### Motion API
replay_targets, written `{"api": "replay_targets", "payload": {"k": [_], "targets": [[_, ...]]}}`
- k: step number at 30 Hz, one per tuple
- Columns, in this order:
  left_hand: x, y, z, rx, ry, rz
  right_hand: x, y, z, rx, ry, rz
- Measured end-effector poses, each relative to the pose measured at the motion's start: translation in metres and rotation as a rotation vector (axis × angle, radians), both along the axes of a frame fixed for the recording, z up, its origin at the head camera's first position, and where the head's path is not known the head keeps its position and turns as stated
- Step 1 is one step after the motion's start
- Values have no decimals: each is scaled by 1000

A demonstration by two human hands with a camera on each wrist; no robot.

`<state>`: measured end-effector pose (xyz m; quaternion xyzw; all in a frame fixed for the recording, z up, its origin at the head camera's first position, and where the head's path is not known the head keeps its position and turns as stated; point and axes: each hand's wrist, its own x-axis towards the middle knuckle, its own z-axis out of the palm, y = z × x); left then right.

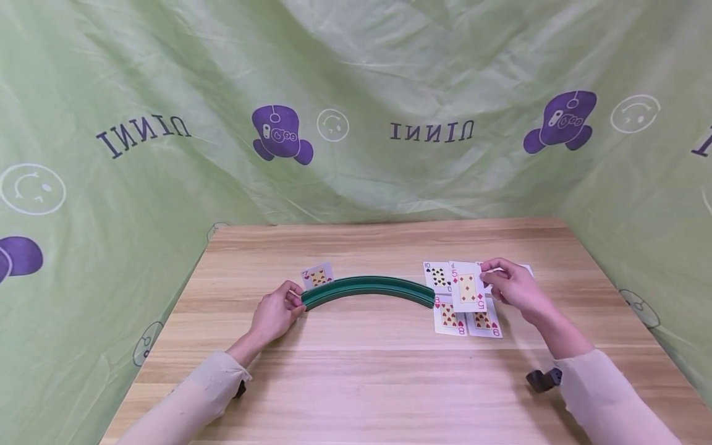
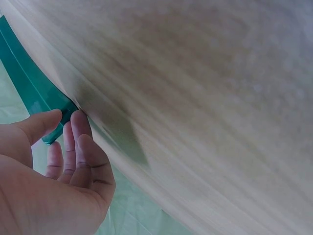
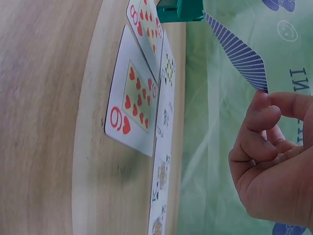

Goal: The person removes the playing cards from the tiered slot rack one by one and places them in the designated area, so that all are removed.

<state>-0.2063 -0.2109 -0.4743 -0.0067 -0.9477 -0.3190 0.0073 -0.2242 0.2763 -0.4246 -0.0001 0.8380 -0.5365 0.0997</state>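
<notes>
A curved green card rack (image 1: pixel 367 285) rests on the table, and my left hand (image 1: pixel 276 311) pinches its left end between thumb and fingers (image 2: pixel 80 125). A seven with red pips (image 1: pixel 318 275) shows behind the rack's left part; whether it stands in the slot is hidden. My right hand (image 1: pixel 514 287) pinches the edge of a five of diamonds (image 1: pixel 467 287), raised over other cards, its striped back (image 3: pixel 239 54) visible in the right wrist view. Beneath are a black ten (image 1: pixel 438 278), an eight of hearts (image 1: pixel 449 317) and a nine of hearts (image 3: pixel 134 98).
Further face-up cards, among them a king (image 3: pixel 161 176), lie in the back row, partly covered by my right hand in the head view. The wooden table (image 1: pixel 361 371) meets a green printed curtain (image 1: pixel 356 173) behind and at both sides.
</notes>
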Motion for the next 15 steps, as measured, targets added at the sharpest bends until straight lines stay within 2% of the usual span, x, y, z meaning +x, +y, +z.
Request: {"api": "replay_targets", "payload": {"k": [15], "targets": [[0, 0, 0, 4, 7, 3, 9, 28, -6, 53, -36, -29]]}}
